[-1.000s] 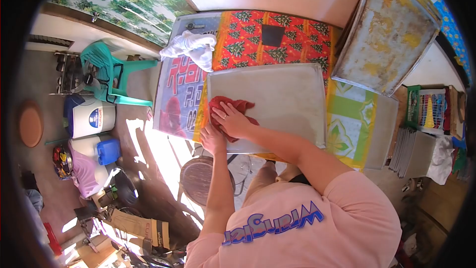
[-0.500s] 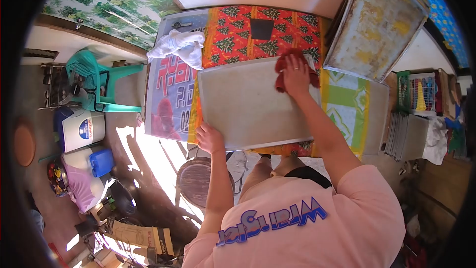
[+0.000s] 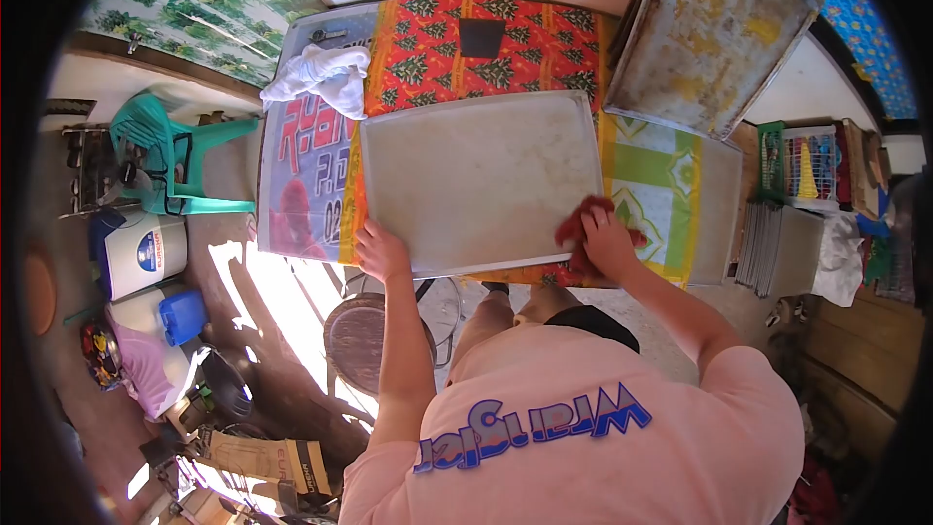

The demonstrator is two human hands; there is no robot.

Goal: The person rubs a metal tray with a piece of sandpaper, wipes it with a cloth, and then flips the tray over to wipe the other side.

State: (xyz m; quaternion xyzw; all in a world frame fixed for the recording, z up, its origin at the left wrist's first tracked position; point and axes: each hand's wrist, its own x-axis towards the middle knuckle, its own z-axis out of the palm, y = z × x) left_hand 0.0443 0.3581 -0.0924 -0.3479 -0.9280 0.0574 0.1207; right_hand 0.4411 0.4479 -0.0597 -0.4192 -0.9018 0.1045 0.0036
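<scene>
A shallow grey metal baking tray lies flat on the table, its near edge towards me. My left hand is closed around the tray's near left corner, with the fingertips over the rim. My right hand presses a dark red cloth at the tray's near right corner; part of the cloth hangs past the rim. The hand hides some of that corner. A crumpled white cloth lies on the table beyond the tray's far left corner.
Stained metal trays lean at the back right. A dark rectangular piece lies on the red tree-patterned table cover. A green plastic chair stands at left, and a round wooden stool below the table. Several thin trays stand at right.
My right hand has wiped the red cloth from the tray's far right corner down to the near right corner. My left hand stays on the near left corner. The view has shifted slightly.
</scene>
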